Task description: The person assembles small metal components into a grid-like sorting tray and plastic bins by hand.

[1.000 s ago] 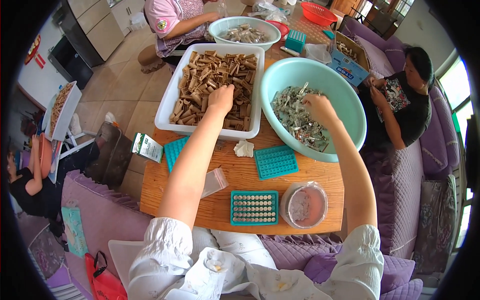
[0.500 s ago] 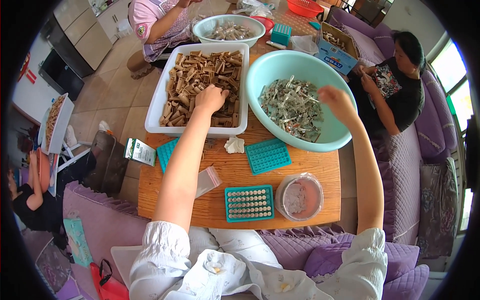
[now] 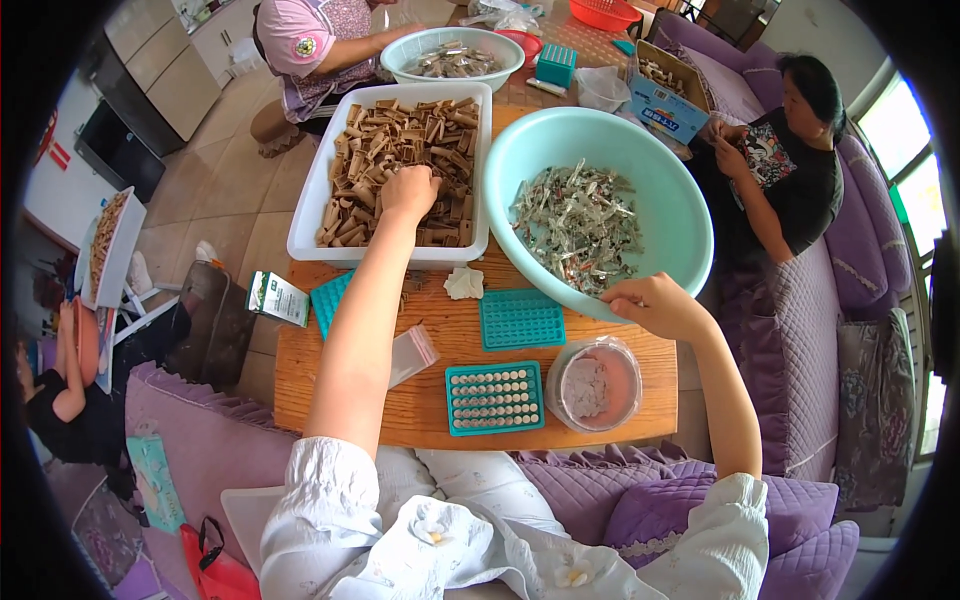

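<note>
My left hand (image 3: 411, 193) is down in a white tub (image 3: 304, 225) heaped with brown curved pieces (image 3: 375, 150). Its fingers curl into the heap, and what they grip is hidden. Over the near right rim of a pale green basin (image 3: 660, 160) is my right hand (image 3: 652, 306), fingers and thumb drawn together; anything between them is too small to make out. Clear, glinting small parts (image 3: 580, 220) fill the basin's bottom. Nearer to me lie an unfilled teal grid tray (image 3: 522, 318) and a teal tray (image 3: 495, 398) with rows of round silvery pieces.
A clear round tub (image 3: 597, 390) with pale flakes stands at the table's near right. A zip bag (image 3: 410, 355), crumpled white paper (image 3: 464, 283) and a small box (image 3: 278, 299) lie around. Two co-workers sit across, one (image 3: 320, 50) by another basin (image 3: 452, 55), one (image 3: 775, 160) by a carton (image 3: 665, 95).
My right hand has moved from above the basin's right side down to its near rim. The unfilled teal tray lies straighter. My left hand stays in the brown pieces.
</note>
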Available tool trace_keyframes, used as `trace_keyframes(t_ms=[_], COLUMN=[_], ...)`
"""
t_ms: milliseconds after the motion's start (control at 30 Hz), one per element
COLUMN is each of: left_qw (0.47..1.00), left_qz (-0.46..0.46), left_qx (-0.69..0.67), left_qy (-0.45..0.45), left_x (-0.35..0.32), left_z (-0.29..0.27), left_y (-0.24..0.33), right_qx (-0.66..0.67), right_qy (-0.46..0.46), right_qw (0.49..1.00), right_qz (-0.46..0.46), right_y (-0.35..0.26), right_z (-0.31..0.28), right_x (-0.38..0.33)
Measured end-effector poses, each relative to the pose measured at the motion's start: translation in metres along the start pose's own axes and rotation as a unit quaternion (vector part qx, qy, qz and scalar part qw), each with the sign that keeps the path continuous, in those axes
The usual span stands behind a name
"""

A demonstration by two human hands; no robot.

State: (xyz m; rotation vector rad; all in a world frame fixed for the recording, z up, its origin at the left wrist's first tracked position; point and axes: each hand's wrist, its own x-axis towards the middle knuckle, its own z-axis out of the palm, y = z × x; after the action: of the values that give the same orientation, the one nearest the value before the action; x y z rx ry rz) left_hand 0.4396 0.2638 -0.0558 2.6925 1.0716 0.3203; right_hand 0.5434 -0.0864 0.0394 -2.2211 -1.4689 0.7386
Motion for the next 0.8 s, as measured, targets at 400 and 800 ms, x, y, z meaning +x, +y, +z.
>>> trace_keyframes(t_ms=[400, 800], left_qw=[0.996, 0.931], left_qz=[-0.050, 0.113], left_qx=[-0.078, -0.343], left_qy=[0.010, 0.053], left_x=[0.003, -0.171], left_z=[-0.006, -0.048], left_y=[0.008, 0.036], right_qx=[0.098, -0.143], right_qy=[-0.105, 0.034], right_qw=[0.987, 0.989], right_qz=[0.079, -0.028], right_y=[0.010, 0.014], right_z=[-0.015, 0.011], right_x=[0.044, 0.077])
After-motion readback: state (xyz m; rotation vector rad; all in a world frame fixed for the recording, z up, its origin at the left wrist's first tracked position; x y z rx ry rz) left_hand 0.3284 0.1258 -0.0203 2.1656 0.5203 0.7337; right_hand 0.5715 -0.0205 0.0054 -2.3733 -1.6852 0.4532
